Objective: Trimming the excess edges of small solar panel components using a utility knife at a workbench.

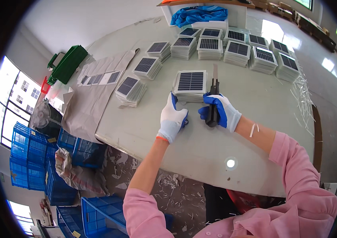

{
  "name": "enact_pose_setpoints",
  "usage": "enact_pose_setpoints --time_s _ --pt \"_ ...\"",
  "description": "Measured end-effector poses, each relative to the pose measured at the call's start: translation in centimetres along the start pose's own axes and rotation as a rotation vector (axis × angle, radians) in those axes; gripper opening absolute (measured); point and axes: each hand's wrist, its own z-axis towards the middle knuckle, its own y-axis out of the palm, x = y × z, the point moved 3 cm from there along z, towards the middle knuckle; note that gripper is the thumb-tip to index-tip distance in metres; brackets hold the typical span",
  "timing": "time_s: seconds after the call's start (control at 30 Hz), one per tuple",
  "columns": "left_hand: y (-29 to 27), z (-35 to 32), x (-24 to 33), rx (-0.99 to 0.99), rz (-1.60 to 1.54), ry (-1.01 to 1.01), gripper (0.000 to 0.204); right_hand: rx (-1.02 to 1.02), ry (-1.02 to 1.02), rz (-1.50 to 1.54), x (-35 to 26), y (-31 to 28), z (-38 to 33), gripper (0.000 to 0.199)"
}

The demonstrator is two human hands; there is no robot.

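A stack of small solar panels [190,81] with white borders sits in front of me on the table. My left hand [173,119], in a white glove with blue fingers, has its thumb stretched up at the stack's near left corner. Its other fingers are curled, and whatever is inside them is hidden. Wrapped around a black utility knife [213,113] is my right hand [224,112], gloved the same way. The knife's long blade points away from me, just right of the stack. My right fingertips lie close to the stack's near right corner.
More panel stacks [210,44] stand in rows behind. Brown paper [93,93] with several panels covers the table's left side, near a green crate [69,65]. White strips [301,93] lie along the right edge. Blue crates [29,156] and floor scraps are at lower left.
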Motion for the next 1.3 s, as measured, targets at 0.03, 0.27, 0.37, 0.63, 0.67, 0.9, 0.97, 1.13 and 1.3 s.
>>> enact_pose_setpoints --time_s 0.03,0.27,0.37,0.63,0.67,0.9,0.97,1.13,1.3 --pt "0.3 -1.8 0.1 -0.011 0.054 0.026 0.068 0.010 -0.004 0.008 0.3 -0.4 -2.1 0.034" --pt "5.2 -11.5 -0.3 -0.111 0.274 0.164 0.069 0.054 0.018 0.035 2.6 -5.0 -14.9 0.038" --pt "6.4 -14.0 1.3 -0.158 0.309 0.299 0.068 0.062 0.016 -0.001 2.4 -6.2 -19.0 0.036" --pt "6.2 -6.9 -0.1 -0.041 0.045 0.401 0.056 0.105 -0.250 0.033 1.6 -12.7 -28.7 0.032" --pt "6.8 -5.9 -0.5 -0.069 -0.079 0.372 0.058 0.093 -0.244 0.048 2.1 -12.7 -30.8 0.031" --pt "14.2 -8.3 3.2 -0.301 0.149 0.134 0.047 0.314 -0.382 -0.031 6.5 -20.1 -45.2 0.028" --pt "14.8 -8.7 3.3 -0.280 0.198 0.198 0.055 0.408 -0.390 0.050 7.7 -21.3 -48.3 0.026" --pt "20.7 -13.6 6.3 0.037 1.055 0.475 0.086 0.509 -0.445 0.104 10.7 -25.2 -52.5 0.028" --pt "26.3 -16.8 6.8 -0.021 1.377 0.487 0.091 0.484 -0.508 0.144 12.2 -24.7 -53.6 0.040"
